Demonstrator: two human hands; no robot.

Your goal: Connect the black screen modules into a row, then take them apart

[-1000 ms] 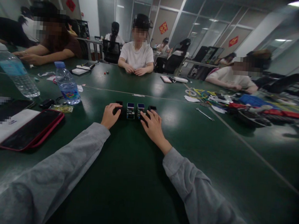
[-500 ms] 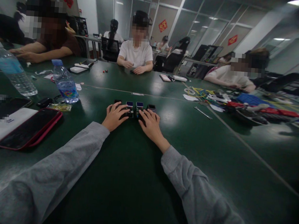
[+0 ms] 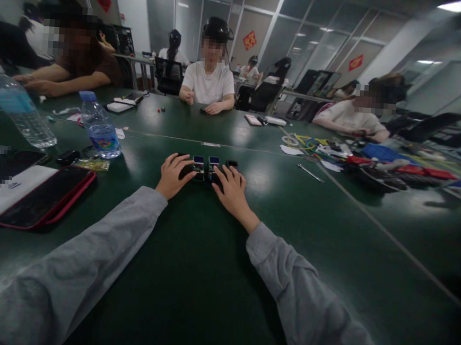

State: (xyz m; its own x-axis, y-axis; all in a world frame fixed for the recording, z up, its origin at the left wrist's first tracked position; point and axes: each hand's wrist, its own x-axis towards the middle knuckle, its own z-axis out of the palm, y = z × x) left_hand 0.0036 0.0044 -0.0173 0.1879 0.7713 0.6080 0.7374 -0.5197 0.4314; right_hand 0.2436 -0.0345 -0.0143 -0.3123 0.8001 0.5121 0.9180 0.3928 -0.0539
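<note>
Several small dark devices with square screen-like tops stand in a row on the green table. The two middle ones, a left small device [image 3: 198, 162] and a right small device [image 3: 213, 162], show pale bluish tops. My left hand [image 3: 173, 176] is spread over the left end of the row, its fingertips beside the left middle device and its palm hiding a black piece. Across from it, my right hand [image 3: 231, 189] rests with fingers apart at the right middle device, partly covering a dark end device [image 3: 231, 164]. Neither hand visibly grips anything.
On the left are phones [image 3: 45, 195], a small water bottle [image 3: 99, 130], a larger bottle [image 3: 23, 111] and a yellowish packet [image 3: 91, 165]. A wrench [image 3: 310, 173] lies to the right, near piled cables and cloth [image 3: 398, 167]. Several people sit around the table.
My left hand has drawn slightly left, uncovering more of the left middle device. My right hand stays almost in place. The person opposite has lowered one hand.
</note>
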